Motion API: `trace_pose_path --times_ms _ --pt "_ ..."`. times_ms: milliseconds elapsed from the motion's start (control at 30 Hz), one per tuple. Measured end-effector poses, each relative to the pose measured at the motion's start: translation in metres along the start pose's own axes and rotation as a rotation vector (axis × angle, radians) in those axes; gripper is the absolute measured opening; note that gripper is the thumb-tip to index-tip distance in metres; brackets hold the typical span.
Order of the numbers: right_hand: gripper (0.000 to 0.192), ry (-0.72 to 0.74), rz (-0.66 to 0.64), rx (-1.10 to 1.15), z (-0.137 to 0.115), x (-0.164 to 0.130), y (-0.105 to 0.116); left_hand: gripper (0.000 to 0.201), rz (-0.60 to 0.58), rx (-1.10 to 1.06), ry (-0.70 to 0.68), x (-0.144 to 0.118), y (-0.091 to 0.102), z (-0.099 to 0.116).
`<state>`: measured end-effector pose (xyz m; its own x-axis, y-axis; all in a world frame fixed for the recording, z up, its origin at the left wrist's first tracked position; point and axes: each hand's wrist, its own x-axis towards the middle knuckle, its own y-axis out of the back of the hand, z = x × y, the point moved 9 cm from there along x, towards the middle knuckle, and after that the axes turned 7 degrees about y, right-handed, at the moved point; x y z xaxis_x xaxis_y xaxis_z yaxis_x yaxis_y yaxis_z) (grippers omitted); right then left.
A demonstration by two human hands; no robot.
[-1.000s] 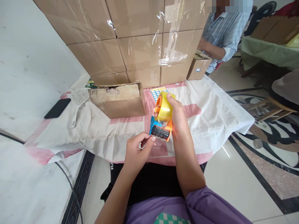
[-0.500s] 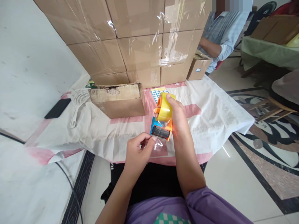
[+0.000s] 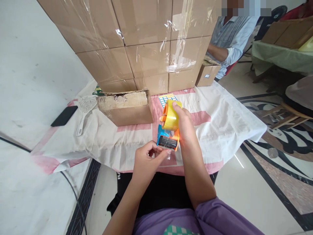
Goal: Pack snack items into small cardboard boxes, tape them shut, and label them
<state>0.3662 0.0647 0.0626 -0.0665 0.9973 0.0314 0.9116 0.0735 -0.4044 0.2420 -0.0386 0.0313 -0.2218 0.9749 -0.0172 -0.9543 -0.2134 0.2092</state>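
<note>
My right hand [image 3: 186, 122] is wrapped round a tape dispenser [image 3: 167, 142] with blue and orange sides, a black roller and a yellow-looking roll of packing tape [image 3: 173, 115]. At the dispenser's near edge, the thumb and fingers of my left hand [image 3: 149, 158] pinch the loose end of clear tape [image 3: 168, 155]. A short bit of that film sticks out past my thumb. Beyond the dispenser lies a sheet of blue-bordered labels [image 3: 167, 99], partly hidden by the roll. Left of it stands a brown cardboard box [image 3: 133, 114] with a worn, taped top.
Stacked cardboard boxes [image 3: 146, 60] under clear tape rise behind. A white slotted scoop [image 3: 86, 106] and a black phone [image 3: 64, 116] lie on the left of the cloth-covered table [image 3: 227, 114]. At right, a small labelled box [image 3: 207, 75] stands near another person's arm [image 3: 217, 53].
The left thumb has slid rightward along the tape end at the dispenser's edge. Less loose film hangs in view now. The right hand keeps its hold, and the view has shifted slightly.
</note>
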Motion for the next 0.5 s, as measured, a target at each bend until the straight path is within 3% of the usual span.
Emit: trace_pose_path --times_ms 167,367,500 --pt "0.04 0.008 0.007 0.008 -0.002 0.001 0.001 0.028 0.005 0.007 -0.003 0.001 -0.001 -0.005" --pt "0.042 -0.031 0.006 0.033 0.004 0.005 0.007 0.023 -0.18 0.01 -0.079 -0.001 -0.005 0.001" --pt "0.045 -0.052 -0.026 -0.004 0.01 0.009 0.006 0.028 -0.176 0.08 -0.128 -0.001 -0.005 0.005"
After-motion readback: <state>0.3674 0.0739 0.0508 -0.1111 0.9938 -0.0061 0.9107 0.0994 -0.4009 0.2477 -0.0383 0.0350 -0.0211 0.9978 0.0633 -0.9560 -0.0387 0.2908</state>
